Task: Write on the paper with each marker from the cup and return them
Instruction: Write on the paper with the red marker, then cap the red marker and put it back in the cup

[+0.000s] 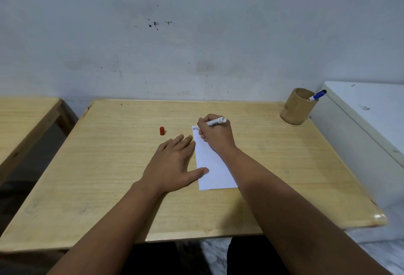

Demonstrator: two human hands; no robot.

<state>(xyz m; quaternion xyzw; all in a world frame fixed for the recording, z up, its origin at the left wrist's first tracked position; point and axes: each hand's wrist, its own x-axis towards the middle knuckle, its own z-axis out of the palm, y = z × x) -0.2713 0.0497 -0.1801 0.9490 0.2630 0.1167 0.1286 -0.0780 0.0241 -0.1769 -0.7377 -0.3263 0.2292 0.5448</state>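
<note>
- I am seeing the table (109, 165) carrying everything.
- My left hand (172, 161) is lying flat and released, thumb pinning the paper (209, 165).
- My right hand (215, 135) is gripping the marker (215, 121), its tip seemingly touching the paper's far corner.
- The cup (297, 108) is holding a blue-capped marker (318, 95) at the table's far right.
- The red cap (162, 131) is standing left of the paper.

Stained grey wall (196, 34); wooden table (109, 176); possibly white cabinet (371, 121) right.

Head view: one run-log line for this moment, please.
right hand: writing, red marker on paper | left hand: flat, steadying paper | red cap: on table | blue marker: in cup
</note>
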